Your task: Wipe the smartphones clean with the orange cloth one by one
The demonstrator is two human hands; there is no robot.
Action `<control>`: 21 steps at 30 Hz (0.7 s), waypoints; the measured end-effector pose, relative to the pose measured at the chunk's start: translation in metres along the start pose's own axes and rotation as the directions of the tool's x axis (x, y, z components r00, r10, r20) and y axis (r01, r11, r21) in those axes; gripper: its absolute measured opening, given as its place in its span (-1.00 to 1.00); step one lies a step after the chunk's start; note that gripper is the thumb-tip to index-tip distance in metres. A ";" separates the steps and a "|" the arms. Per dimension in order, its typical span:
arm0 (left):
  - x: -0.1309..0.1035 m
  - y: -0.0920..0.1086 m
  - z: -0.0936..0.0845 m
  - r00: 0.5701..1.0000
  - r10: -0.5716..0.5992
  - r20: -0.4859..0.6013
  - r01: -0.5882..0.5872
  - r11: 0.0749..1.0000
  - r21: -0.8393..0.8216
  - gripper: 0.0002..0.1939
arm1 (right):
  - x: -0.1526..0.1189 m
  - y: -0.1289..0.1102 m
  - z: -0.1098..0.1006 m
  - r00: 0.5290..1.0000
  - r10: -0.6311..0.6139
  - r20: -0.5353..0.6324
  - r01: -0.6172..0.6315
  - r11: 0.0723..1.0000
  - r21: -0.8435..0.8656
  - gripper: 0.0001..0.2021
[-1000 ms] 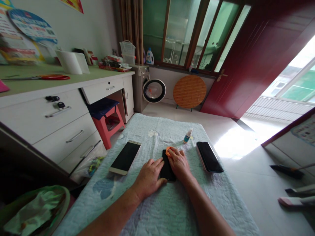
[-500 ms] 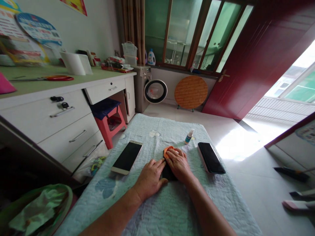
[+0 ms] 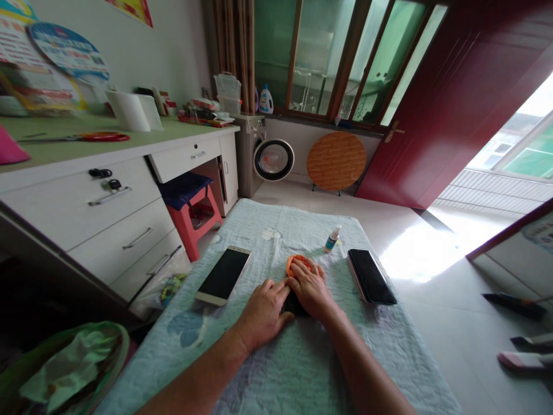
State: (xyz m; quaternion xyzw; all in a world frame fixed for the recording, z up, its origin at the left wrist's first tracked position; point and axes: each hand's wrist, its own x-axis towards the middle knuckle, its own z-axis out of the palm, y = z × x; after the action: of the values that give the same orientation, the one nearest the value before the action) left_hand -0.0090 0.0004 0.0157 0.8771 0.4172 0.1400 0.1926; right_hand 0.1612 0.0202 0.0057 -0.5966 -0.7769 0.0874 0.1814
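Note:
A dark phone (image 3: 297, 306) lies flat on the quilted cloth, largely covered by my hands. Along its left side my left hand (image 3: 265, 311) grips it, fingers at the upper edge and thumb at the lower. My right hand (image 3: 307, 285) presses an orange cloth (image 3: 295, 260) onto the phone's upper end; the fingers hide much of that cloth. To the left rests a gold-framed phone (image 3: 224, 275) with a dark screen. A black phone in a pinkish case (image 3: 371, 276) lies at the right. Beyond my right hand stands a small spray bottle (image 3: 332, 240).
A light blue quilted cover (image 3: 268, 380) spreads over the table. Left are a white drawer desk (image 3: 125, 225), a red stool (image 3: 196, 216) and a green bin (image 3: 123, 346). Behind stand a washing machine (image 3: 250, 155) with its door open and a round wooden tabletop (image 3: 336, 161).
My right hand and the orange cloth have shifted slightly left and up over the phone. My left hand stays almost where it was, and the other phones and bottle have not moved.

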 end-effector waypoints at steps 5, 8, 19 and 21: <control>0.000 0.001 0.000 1.000 -0.013 -0.013 0.014 1.000 0.013 -0.51 | 0.000 -0.001 0.000 0.995 -0.039 0.090 0.032 0.997 0.068 -0.63; -0.001 0.001 0.001 0.999 -0.006 -0.036 0.006 1.000 0.001 -0.54 | -0.001 -0.002 -0.003 0.993 -0.096 0.069 0.089 0.990 0.106 -0.66; -0.004 -0.008 0.009 0.974 -0.049 -0.223 0.029 0.996 -0.090 -0.57 | -0.013 -0.011 -0.009 0.961 -0.257 -0.103 0.275 0.925 0.260 -0.85; -0.004 -0.012 0.012 0.965 -0.024 -0.261 -0.005 0.994 -0.110 -0.47 | -0.018 -0.013 -0.009 0.957 -0.280 -0.082 0.292 0.919 0.267 -0.84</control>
State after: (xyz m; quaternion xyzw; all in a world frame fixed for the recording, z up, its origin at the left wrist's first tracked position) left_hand -0.0146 0.0012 -0.0011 0.8369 0.4350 0.2762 0.1844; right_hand 0.1571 -0.0009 0.0148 -0.4474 -0.8317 0.1548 0.2901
